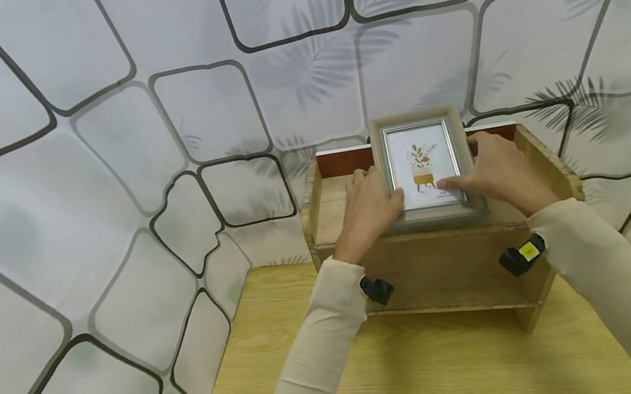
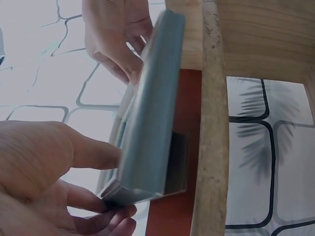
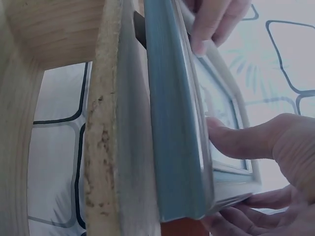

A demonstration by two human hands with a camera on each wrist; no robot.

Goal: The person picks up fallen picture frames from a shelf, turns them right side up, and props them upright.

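Note:
A grey-beige picture frame (image 1: 404,155) with a print of a yellow plant pot sits tilted back at the top of a wooden shelf unit (image 1: 439,270). My left hand (image 1: 368,206) grips its left side, thumb at the front and fingers around the edge. On the other side my right hand (image 1: 500,171) holds the frame, its thumb over the print's lower right corner. In the left wrist view, a dark stand flap (image 2: 177,164) sticks out behind the frame's back. The right wrist view shows the frame's lower edge (image 3: 179,147) close beside the shelf's worn front edge (image 3: 102,142).
The shelf unit stands on a yellow wood-grain table (image 1: 442,370), against a wall covering (image 1: 310,87) with dark outlines and leaf prints. A reddish-brown strip (image 1: 341,162) runs along the back of its top compartment. Below is a second compartment, open at the front.

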